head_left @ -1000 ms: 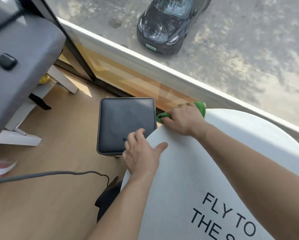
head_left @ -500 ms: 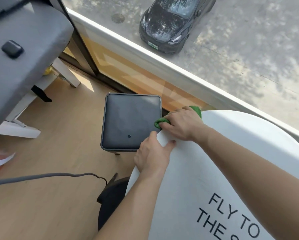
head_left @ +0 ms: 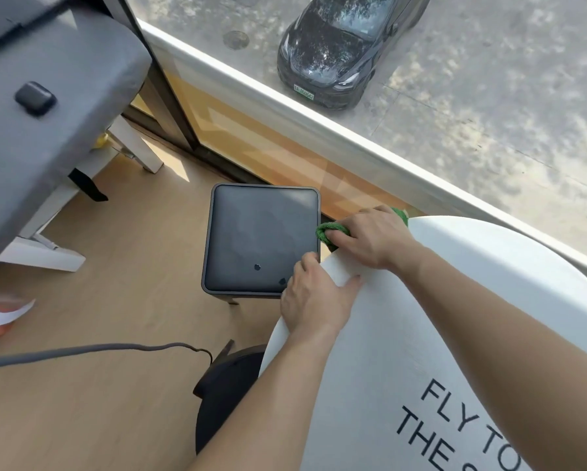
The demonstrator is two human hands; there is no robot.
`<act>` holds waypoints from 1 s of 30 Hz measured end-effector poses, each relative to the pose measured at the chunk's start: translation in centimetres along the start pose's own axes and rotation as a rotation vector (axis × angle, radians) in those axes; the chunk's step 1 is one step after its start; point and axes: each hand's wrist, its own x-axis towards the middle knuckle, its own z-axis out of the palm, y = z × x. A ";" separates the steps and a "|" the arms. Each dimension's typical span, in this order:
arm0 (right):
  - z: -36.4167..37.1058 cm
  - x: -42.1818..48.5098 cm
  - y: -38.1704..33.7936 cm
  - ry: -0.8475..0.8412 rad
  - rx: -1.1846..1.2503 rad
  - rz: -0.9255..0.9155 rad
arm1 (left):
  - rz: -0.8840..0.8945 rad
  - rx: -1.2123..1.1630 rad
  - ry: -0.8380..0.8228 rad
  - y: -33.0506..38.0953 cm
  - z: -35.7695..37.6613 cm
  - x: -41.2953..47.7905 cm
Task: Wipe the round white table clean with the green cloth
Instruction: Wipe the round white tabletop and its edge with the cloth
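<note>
- From my remote seat: the round white table with black lettering [head_left: 455, 300] fills the lower right of the view; its curved left rim runs from the far edge by the window down past both of my hands.
- Just left of that rim stands a dark grey square stool with rounded corners [head_left: 263, 239]; its near right corner sits beside the table edge, a narrow gap between them at most.
- Beyond the table's far edge runs the white window sill [head_left: 319, 117], close to the rim; little room there. A black car [head_left: 339, 52] is parked outside, below the glass.
- Open wooden floor [head_left: 115, 385] lies to the left, crossed by a thin grey cable [head_left: 98, 350]. A grey upholstered seat on white legs [head_left: 47, 96] is well apart at upper left.
- Under the table's left rim I see a black round base [head_left: 227, 396].
- Right hand [head_left: 370, 237]: fingers curled down and closed over the crumpled green microfibre cloth [head_left: 329, 231], pressing it at the far left rim of the table. Cloth shows at the fingertips and behind the knuckles; part hangs past the edge.
- Left hand [head_left: 314, 297]: flat, holding nothing; fingers draped over the left rim, thumb lying on the tabletop toward the right hand. The two hands are near, not touching.
</note>
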 end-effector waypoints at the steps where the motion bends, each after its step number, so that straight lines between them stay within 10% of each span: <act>1: -0.2 0.0 0.5 0.003 0.025 0.030 | 0.011 -0.096 -0.002 0.0 -0.4 0.2; 7: -1.1 -0.1 -0.7 -0.036 0.496 0.087 | 0.151 -0.651 -0.076 1.7 -2.3 2.8; 11: -2.5 -1.6 1.1 0.360 1.049 0.294 | 0.183 -0.280 -0.204 3.6 -2.4 4.2; 15: 1.4 -6.8 3.5 0.601 0.468 0.607 | 0.232 0.110 -0.143 5.6 -1.9 5.1; 30: 6.4 -8.8 2.8 0.483 0.179 0.593 | 0.296 0.466 -0.186 0.2 -2.3 3.5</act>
